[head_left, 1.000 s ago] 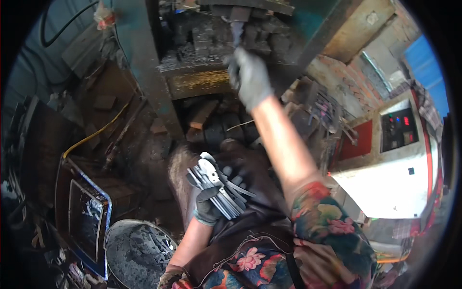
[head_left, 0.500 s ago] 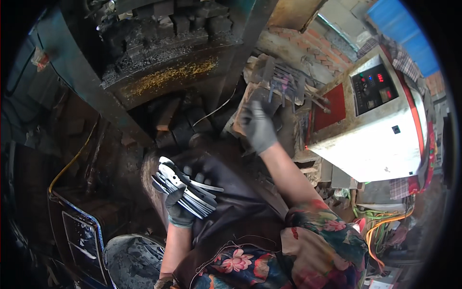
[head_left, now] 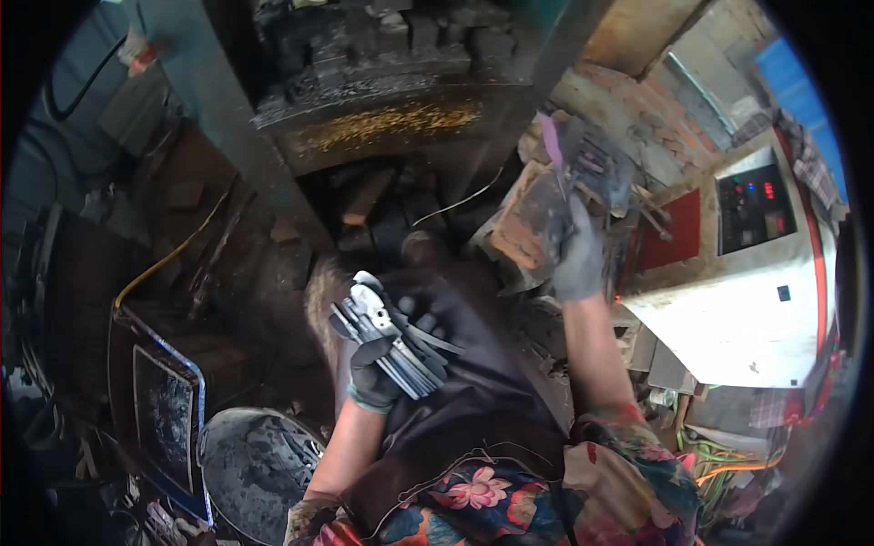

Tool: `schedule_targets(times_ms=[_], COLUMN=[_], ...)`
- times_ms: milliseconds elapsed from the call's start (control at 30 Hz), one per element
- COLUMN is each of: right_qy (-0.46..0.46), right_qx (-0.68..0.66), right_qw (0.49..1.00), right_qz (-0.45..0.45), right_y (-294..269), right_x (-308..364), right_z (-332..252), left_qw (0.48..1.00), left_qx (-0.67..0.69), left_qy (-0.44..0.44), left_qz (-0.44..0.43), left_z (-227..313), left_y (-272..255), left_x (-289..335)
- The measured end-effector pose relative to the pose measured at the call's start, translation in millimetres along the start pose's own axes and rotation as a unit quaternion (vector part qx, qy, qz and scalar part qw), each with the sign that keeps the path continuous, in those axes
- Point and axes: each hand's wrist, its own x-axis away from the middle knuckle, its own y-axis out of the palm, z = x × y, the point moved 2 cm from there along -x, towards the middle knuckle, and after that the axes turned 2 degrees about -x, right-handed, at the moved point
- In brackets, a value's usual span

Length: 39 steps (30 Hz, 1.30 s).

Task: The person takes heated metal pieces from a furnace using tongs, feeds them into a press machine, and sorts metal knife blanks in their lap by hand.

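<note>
My left hand [head_left: 371, 378], in a dark grey glove, is closed around a fanned bundle of silvery metal blades [head_left: 375, 309], some with round holes, over my lap. My right hand [head_left: 581, 255], gloved in grey and a little blurred, is reaching out to the right beside a brick [head_left: 521, 227]. From its fingers a slim metal blade [head_left: 552, 144] points upward, its far end purple. Behind that hand, several dark metal pieces [head_left: 596, 164] lie on a blackened ledge. The fingertips of my right hand are partly smeared by motion.
A white cabinet [head_left: 728, 328] with a lit control panel stands at the right. Ahead is a dark machine frame [head_left: 273, 182] with yellowish flecks on its crossbar. At lower left are a round grey tub [head_left: 246, 464] and a blue-edged metal frame [head_left: 196, 409]. Cables [head_left: 737, 469] tangle at lower right.
My right hand has moved to the metal pieces and now has a purple-ended blade raised in it. The left hand still grips the bundle. The whole view has shifted.
</note>
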Motion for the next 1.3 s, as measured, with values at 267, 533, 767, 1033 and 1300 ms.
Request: schedule_targets(times_ms=[267, 533, 767, 1033, 1300], right_qy=[-0.042, 0.016, 0.076, 0.060, 0.068], right_qx=[0.096, 0.066, 0.053, 0.041, 0.335], right_qw=[0.979, 0.981, 0.974, 0.957, 0.861], right_qz=[-0.173, -0.181, -0.205, -0.282, -0.378], right_y=[175, 221, 240, 251, 120], right_x=[-34, -86, -139, -113, 17], right_z=[-29, -30, -21, -30, 10], left_qw=[0.999, 0.996, 0.993, 0.996, 0.995], left_qx=[0.038, 0.078, 0.112, 0.084, 0.089], left_qy=[0.009, -0.025, -0.026, 0.002, 0.018], left_qz=[0.022, -0.039, -0.010, -0.004, -0.032], left_z=[2, 7, 8, 7, 12], left_y=[-3, 2, 6, 10, 1], left_x=[4, 3, 4, 5, 6])
